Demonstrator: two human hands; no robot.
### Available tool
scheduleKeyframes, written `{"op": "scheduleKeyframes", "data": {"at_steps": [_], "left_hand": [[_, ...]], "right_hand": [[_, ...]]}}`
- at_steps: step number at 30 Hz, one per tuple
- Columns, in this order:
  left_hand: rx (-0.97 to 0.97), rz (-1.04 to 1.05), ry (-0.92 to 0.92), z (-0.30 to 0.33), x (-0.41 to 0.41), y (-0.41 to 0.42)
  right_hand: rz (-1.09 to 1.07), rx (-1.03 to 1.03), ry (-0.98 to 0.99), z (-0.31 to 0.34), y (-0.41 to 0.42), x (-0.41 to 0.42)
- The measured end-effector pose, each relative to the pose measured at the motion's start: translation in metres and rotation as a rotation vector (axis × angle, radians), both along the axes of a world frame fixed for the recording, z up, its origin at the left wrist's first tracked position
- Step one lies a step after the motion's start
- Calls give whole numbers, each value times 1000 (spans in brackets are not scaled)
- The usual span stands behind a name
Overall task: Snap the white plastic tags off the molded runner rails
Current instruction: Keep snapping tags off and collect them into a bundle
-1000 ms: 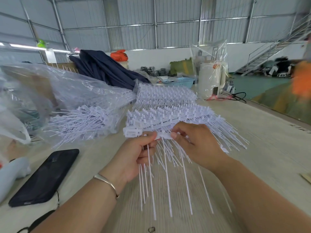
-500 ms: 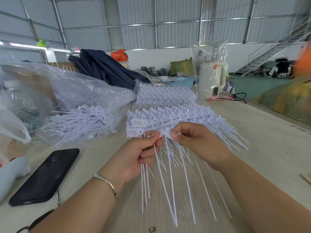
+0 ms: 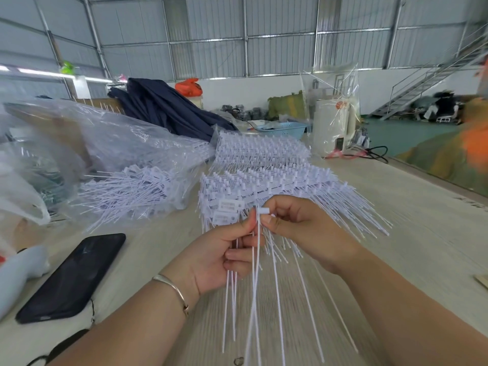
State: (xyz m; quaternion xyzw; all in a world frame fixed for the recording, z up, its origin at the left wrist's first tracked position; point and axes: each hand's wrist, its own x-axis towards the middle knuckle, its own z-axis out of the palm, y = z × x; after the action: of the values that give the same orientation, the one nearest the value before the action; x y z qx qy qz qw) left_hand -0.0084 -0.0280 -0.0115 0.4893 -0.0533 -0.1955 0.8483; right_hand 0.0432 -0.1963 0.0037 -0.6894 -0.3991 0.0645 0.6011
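A big metal-walled shed with a stair point(image 3: 433, 77) at far right holds a long pale table point(image 3: 412, 233) that fills the near view. On its left lies a clear bag point(image 3: 111, 154) stuffed with loose tags point(image 3: 137, 191), which I judge to be the finished ones, so a fair share of the job looks done. Far more is left: the rails point(image 3: 266, 180) sit stacked in the middle of the table, just beyond the hands, rows of tags on them, their thin tails fanning out to the right and toward the viewer. A second stack point(image 3: 258, 149) lies farther back, untouched as far as I can tell. A dark phone point(image 3: 76, 276) rests near left.

The left hand point(image 3: 219, 257) has its fingers curled round a small bundle point(image 3: 250, 299) of freed tags, the tails hanging down toward the near edge and two printed heads showing above its thumb. The right hand point(image 3: 298, 225) pinches one small white tag head point(image 3: 264, 210) between thumb and forefinger, close to the left thumb; the snap seems in progress or just made.

Whether that tag is already off its rail is hidden by the fingers. The print on the heads is too small to read. The bag's depth is blurred by folds, and a figure at the right edge is cut off and smeared
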Motion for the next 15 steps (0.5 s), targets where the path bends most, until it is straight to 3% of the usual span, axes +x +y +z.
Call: {"op": "scheduleKeyframes", "data": {"at_steps": [3,7,15], "left_hand": [[22,33,-19,1,1,1],[156,255,-46,4,4,0],[196,586,-37,5,6,-3]], "right_hand": [[2,6,8,1,-1,0],[-36,67,16,1,0,1],[-163,-51,65,-1,0,5]]}}
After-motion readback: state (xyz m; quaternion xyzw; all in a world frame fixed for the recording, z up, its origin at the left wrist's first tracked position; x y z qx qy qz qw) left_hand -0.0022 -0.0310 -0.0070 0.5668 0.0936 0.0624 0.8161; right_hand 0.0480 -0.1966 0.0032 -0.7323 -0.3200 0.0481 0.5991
